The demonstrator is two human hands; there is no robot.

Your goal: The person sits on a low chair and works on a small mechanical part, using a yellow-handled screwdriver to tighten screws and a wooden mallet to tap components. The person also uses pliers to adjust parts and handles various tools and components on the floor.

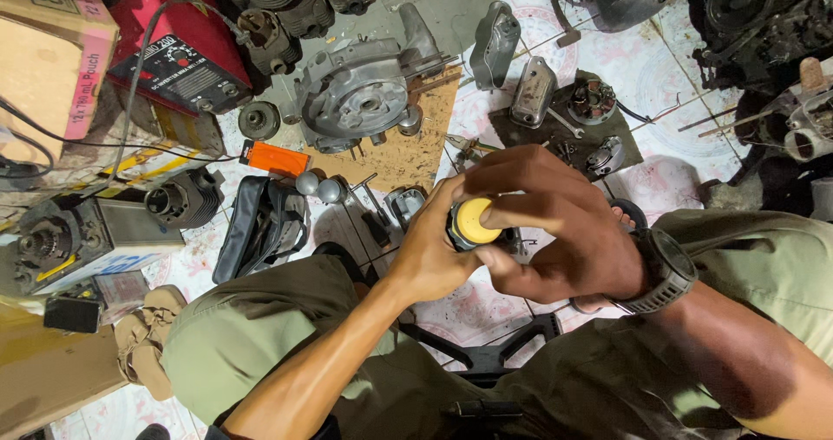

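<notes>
Both my hands meet at mid-frame around a tool with a yellow-capped black handle (474, 220), seen end-on. My left hand (429, 249) wraps the handle from the left and below. My right hand (555, 223), with a dark wristwatch (664, 271) on its wrist, closes over it from the right and above. The tool's lower end and whatever it touches are hidden under my hands. My knees in olive trousers frame the hands on both sides.
On the tiled floor ahead lie an engine casing (360, 88) on a brown board, grey metal covers (495, 45), an orange box (274, 158), a black tool pouch (260, 223), a red welding machine (173, 49), a cardboard box (48, 49) and dark engine parts (764, 19).
</notes>
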